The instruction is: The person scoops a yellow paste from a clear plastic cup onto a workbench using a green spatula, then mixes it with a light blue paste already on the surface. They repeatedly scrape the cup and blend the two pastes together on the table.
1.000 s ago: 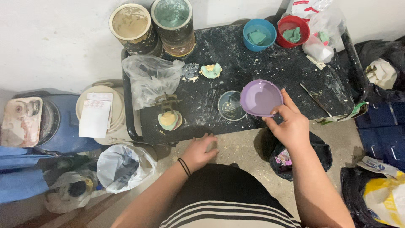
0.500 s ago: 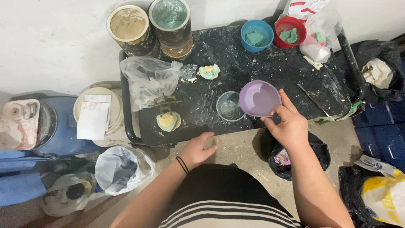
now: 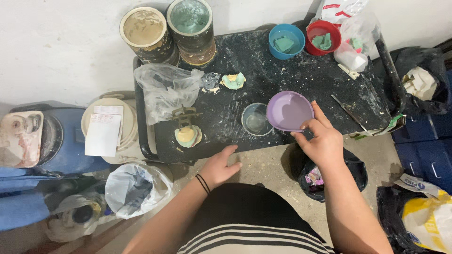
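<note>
Purple bowl (image 3: pixel 288 110) pinched by right hand (image 3: pixel 320 141) (rim), left hand (image 3: pixel 220 167) loose, empty

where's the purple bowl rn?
In the head view, the shallow purple plastic bowl is right of centre over the black table, held at its rim by the right hand, beside the clear round dish.

I see two open tins (image 3: pixel 167 30) at the black desk's (image 3: pixel 301 77) back left corner, one beige inside, one green. Blue cup (image 3: pixel 286 40) and red cup (image 3: pixel 323 36) at the back, both with green lumps. Crumpled clear bag (image 3: pixel 165 89) on the left, small metal frame on a beige cast (image 3: pixel 187 128) just below it. White bucket with paper (image 3: pixel 107 127) beside the desk.
</note>
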